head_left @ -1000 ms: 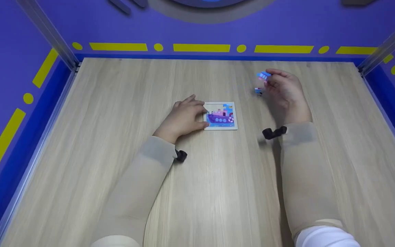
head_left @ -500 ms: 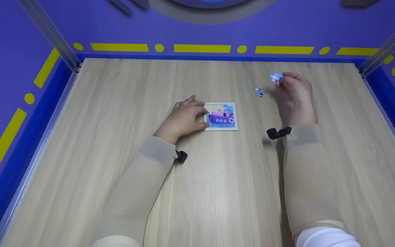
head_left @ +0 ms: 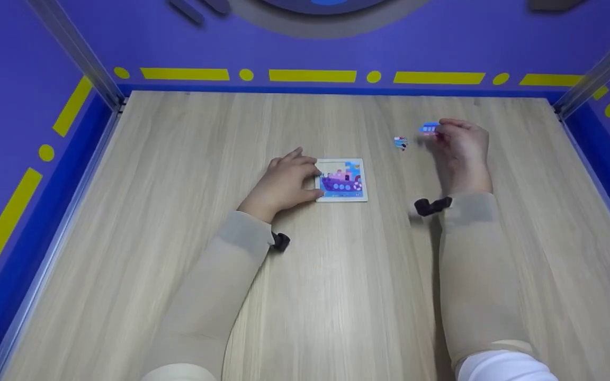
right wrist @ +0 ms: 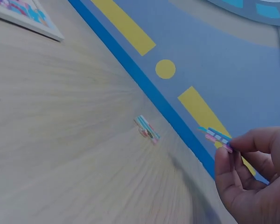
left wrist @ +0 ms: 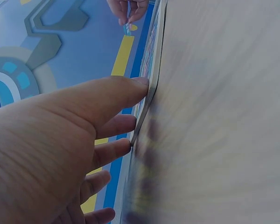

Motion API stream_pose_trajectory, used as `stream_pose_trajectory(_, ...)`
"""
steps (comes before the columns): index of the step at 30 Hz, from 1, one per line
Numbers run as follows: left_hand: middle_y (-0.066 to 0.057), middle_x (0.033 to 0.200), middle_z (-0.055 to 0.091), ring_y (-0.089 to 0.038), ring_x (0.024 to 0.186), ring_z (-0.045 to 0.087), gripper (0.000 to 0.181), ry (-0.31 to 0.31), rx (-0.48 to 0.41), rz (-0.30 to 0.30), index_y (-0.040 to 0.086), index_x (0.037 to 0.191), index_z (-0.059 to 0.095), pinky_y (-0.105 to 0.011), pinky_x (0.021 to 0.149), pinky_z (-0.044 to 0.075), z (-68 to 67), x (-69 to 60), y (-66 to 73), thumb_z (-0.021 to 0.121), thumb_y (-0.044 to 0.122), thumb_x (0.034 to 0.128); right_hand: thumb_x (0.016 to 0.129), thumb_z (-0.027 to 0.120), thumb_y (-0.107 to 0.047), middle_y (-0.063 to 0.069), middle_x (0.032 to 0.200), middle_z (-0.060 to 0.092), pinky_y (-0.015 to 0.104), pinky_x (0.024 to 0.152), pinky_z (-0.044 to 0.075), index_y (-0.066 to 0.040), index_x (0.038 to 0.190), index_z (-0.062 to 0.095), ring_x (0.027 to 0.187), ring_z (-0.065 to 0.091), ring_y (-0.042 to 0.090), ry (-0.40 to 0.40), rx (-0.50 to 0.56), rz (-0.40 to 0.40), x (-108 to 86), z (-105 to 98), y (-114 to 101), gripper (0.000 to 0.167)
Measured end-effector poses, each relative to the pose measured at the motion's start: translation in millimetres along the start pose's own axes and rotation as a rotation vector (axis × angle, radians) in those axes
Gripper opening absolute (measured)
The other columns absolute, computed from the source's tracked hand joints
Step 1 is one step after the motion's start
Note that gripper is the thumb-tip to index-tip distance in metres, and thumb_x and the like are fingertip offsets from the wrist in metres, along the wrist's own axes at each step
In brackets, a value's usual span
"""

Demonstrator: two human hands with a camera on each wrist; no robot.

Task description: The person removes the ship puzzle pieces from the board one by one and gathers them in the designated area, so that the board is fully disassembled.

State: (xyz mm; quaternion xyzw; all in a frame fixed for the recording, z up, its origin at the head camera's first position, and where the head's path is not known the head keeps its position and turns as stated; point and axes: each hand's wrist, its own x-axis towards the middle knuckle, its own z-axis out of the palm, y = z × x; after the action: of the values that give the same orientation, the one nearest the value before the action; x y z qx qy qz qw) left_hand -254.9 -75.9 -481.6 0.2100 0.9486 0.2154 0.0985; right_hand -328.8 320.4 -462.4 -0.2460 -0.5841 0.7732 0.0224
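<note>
In the head view my left hand (head_left: 284, 182) rests at the left edge of a small white-framed jigsaw puzzle (head_left: 342, 181). Its thumb and some fingertips touch the frame, as the left wrist view also shows; the fingers are fairly straight. The picture shows a purple ship, with bare backing at its upper left. To the right, raised above the table, my right hand (head_left: 464, 145) pinches a blue and pink puzzle piece (right wrist: 217, 137) between thumb and fingers. A second, loose puzzle piece (head_left: 401, 143) lies on the table left of that hand.
The wooden table (head_left: 326, 286) ends at a blue-purple back wall (head_left: 315, 53) with yellow marks. Side walls stand at left and right. A black wrist camera (head_left: 432, 206) sticks out from the right sleeve, another black camera (head_left: 280, 242) from the left.
My right hand has moved to the right and slightly nearer with its puzzle piece, turning the piece along the way. The left hand stays at the frame.
</note>
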Motion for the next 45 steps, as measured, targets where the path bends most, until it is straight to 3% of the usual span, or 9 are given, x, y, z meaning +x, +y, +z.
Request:
stream_pose_trajectory(5, -0.003, 0.174, 0.056, -0.034, 0.178, 0.024, 0.051, 0.000, 0.003, 0.008, 0.019, 0.148, 0.075, -0.063, 0.141, 0.024, 0.5, 0.1, -0.5, 0.080, 0.045, 0.1046, 0.101, 0.078, 0.006, 0.010, 0.116, 0.076, 0.030, 0.101, 0.067, -0.001, 0.118, 0.080, 0.096, 0.079, 0.020, 0.003, -0.019, 0.023, 0.8, -3, 3, 0.019)
stream_pose_trajectory(10, -0.003, 0.175, 0.056, -0.034, 0.178, 0.024, 0.050, -0.001, 0.002, 0.007, 0.019, 0.147, 0.075, -0.064, 0.141, 0.024, 1.1, 0.4, -1.3, 0.080, 0.045, 0.1050, 0.100, 0.078, 0.007, 0.006, 0.099, 0.082, 0.030, 0.094, 0.069, -0.001, 0.115, 0.084, 0.087, 0.083, 0.017, 0.022, -0.108, 0.006, 5.4, -7, 6, 0.018)
stream_pose_trajectory(18, -0.003, 0.175, 0.055, -0.034, 0.178, 0.024, 0.050, 0.003, 0.007, 0.006, 0.020, 0.148, 0.075, -0.063, 0.141, 0.024, 1.1, 1.1, -1.2, 0.080, 0.046, 0.1049, 0.099, 0.081, 0.004, -0.003, 0.089, 0.082, 0.025, 0.086, 0.070, 0.004, 0.131, 0.080, 0.084, 0.084, 0.011, 0.031, -0.286, -0.033, 9.2, -8, 7, 0.032)
stream_pose_trajectory(26, -0.003, 0.175, 0.055, -0.034, 0.178, 0.024, 0.050, 0.001, 0.005, 0.002, 0.019, 0.148, 0.075, -0.063, 0.141, 0.024, 0.2, 0.4, 0.1, 0.080, 0.045, 0.1049, 0.102, 0.079, -0.007, -0.021, 0.071, 0.073, 0.017, 0.075, 0.065, 0.002, 0.138, 0.079, 0.075, 0.077, 0.001, 0.038, -0.632, -0.101, 12.0, -10, 7, 0.037)
stream_pose_trajectory(31, -0.003, 0.174, 0.056, -0.034, 0.178, 0.024, 0.050, 0.003, 0.007, 0.004, 0.019, 0.148, 0.075, -0.063, 0.141, 0.025, 0.2, 0.6, 0.2, 0.080, 0.045, 0.1050, 0.101, 0.079, -0.014, -0.026, 0.069, 0.069, 0.014, 0.070, 0.057, -0.003, 0.137, 0.081, 0.081, 0.070, 0.002, 0.056, -0.775, -0.112, 13.8, -12, 7, 0.038)
stream_pose_trajectory(35, -0.004, 0.174, 0.057, -0.035, 0.177, 0.026, 0.050, 0.006, 0.012, 0.009, 0.019, 0.147, 0.075, -0.064, 0.140, 0.026, 0.4, 1.2, 0.3, 0.080, 0.045, 0.1046, 0.100, 0.079, -0.017, -0.018, 0.086, 0.075, 0.013, 0.073, 0.056, -0.006, 0.137, 0.082, 0.100, 0.068, 0.006, 0.083, -0.832, -0.118, 14.1, -12, 7, 0.038)
stream_pose_trajectory(38, -0.004, 0.173, 0.057, -0.036, 0.177, 0.027, 0.050, 0.008, 0.012, 0.011, 0.019, 0.146, 0.076, -0.064, 0.140, 0.027, 0.7, 1.6, 0.1, 0.080, 0.045, 0.1042, 0.101, 0.078, -0.019, -0.003, 0.116, 0.083, 0.012, 0.078, 0.055, -0.007, 0.139, 0.080, 0.113, 0.067, 0.008, 0.097, -0.862, -0.122, 13.8, -12, 7, 0.040)
stream_pose_trajectory(41, -0.004, 0.174, 0.057, -0.035, 0.177, 0.027, 0.050, 0.006, 0.009, 0.011, 0.019, 0.147, 0.076, -0.064, 0.140, 0.026, 0.8, 1.9, -0.5, 0.080, 0.045, 0.1041, 0.103, 0.076, -0.019, 0.012, 0.146, 0.076, 0.015, 0.083, 0.057, -0.007, 0.145, 0.077, 0.116, 0.068, 0.012, 0.097, -0.847, -0.114, 11.9, -9, 6, 0.043)
stream_pose_trajectory(45, -0.004, 0.174, 0.056, -0.035, 0.177, 0.026, 0.051, 0.007, 0.009, 0.008, 0.019, 0.148, 0.075, -0.065, 0.140, 0.025, -0.2, 1.2, -2.3, 0.080, 0.045, 0.1042, 0.108, 0.073, -0.024, 0.016, 0.155, 0.070, 0.023, 0.094, 0.059, -0.007, 0.148, 0.075, 0.112, 0.068, 0.013, 0.082, -0.810, -0.116, 8.9, 0, 3, 0.044)
